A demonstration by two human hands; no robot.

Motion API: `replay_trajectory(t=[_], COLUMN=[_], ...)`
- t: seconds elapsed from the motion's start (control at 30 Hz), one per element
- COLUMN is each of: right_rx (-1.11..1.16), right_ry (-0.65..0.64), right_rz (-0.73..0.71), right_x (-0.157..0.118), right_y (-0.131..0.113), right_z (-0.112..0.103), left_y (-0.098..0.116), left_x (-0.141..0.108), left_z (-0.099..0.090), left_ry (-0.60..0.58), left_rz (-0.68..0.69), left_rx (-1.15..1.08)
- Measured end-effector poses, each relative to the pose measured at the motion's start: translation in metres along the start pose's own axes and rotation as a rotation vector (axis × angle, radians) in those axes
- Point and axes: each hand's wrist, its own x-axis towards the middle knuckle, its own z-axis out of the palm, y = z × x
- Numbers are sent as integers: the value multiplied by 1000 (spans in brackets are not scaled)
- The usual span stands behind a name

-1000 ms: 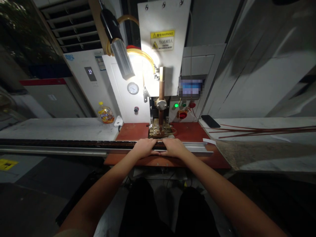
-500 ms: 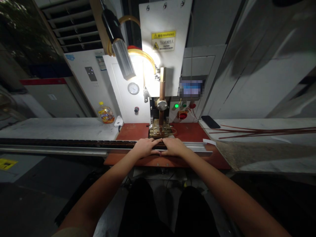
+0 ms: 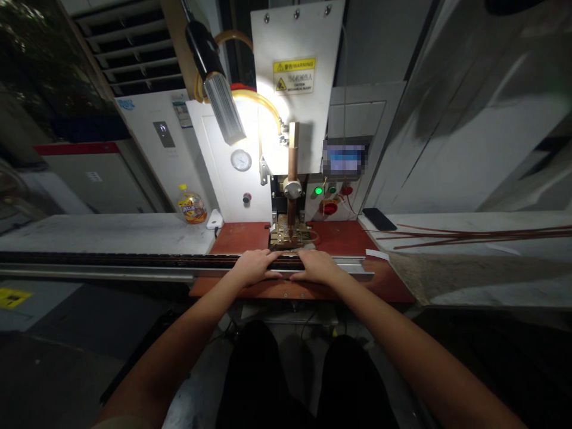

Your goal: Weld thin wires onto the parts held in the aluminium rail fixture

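A long silvery metal channel [image 3: 357, 275] with dark and copper-coloured strips [image 3: 210, 260] inside lies crosswise in front of me, on the red-brown work plate [image 3: 250, 292]. My left hand [image 3: 255, 266] grips it, thumb on the near wall and fingers over the far side. To its right, my right hand [image 3: 318, 267] holds the same channel in a like way, with a small gap between the hands. Just behind them is the brass-coloured fixture [image 3: 288, 235], under the vertical copper electrode [image 3: 292, 164] of a white machine [image 3: 297, 36].
A lit lamp [image 3: 223, 107] hangs above left. Thin copper-coloured rods [image 3: 469, 235] and a black phone [image 3: 379, 218] lie on the right bench. On the left bench stand a bottle [image 3: 192, 205] and a small white device [image 3: 215, 219]. A red knob [image 3: 329, 207] sits on the machine front.
The channel has slid a little to the left, and my left hand has moved left with it. My right hand stays nearly in place, so a gap has opened between the hands.
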Motion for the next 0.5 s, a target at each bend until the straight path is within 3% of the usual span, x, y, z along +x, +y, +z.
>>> replay_trajectory(t=[0.33, 0.5], right_rx=[-9, -15], right_ry=[5, 2], right_rz=[-8, -4], right_x=[3, 2], right_y=[-2, -4], right_z=[3, 1], left_y=[1, 3], left_x=[0, 1], left_z=[4, -4], left_ry=[22, 25], left_rz=[6, 33], left_rx=[20, 22])
